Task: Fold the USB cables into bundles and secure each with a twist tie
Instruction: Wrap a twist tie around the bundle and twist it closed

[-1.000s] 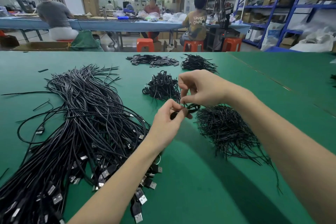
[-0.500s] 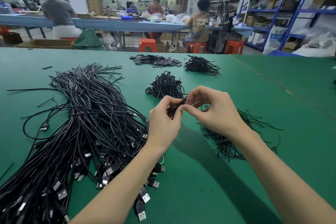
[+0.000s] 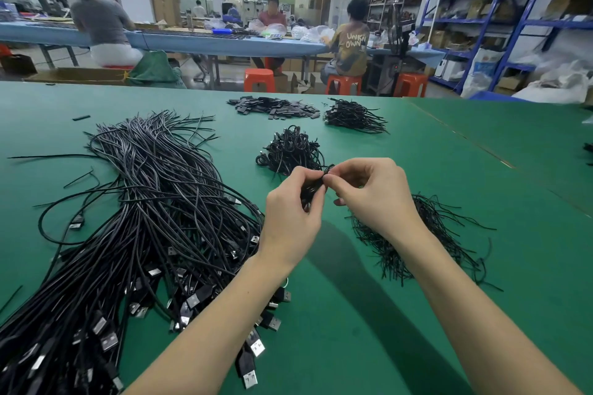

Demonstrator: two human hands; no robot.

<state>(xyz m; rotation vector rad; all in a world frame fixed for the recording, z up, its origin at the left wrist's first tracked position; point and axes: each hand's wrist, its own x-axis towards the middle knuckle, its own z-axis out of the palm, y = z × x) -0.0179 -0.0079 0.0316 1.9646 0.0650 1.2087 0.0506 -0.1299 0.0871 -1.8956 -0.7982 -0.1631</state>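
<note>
Your left hand (image 3: 293, 218) is curled around a small folded cable bundle (image 3: 313, 191), with the thumb and forefinger closed on its upper end. Your right hand (image 3: 373, 194) meets it from the other side, thumb and forefinger pinching a thin black twist tie (image 3: 328, 169) that sticks up at the top of the bundle. The other fingers of that hand are tucked under. Both hands are raised above the green table (image 3: 369, 314), fingertips almost touching.

Under and just beyond your right wrist lies the loose heap of twist ties (image 3: 417, 240), its strands splayed out to the right. Directly ahead of your knuckles sits the pile of tied bundles (image 3: 290, 151), close to the fingertips. To the left of your left forearm spreads the big mass of loose USB cables (image 3: 144, 218), their plugs lying nearest your elbow and their far ends fanning away. Farther out past the tied pile lie a flat scatter of dark flat pieces (image 3: 272, 107) and, to its right, another small cable heap (image 3: 353, 115).
</note>
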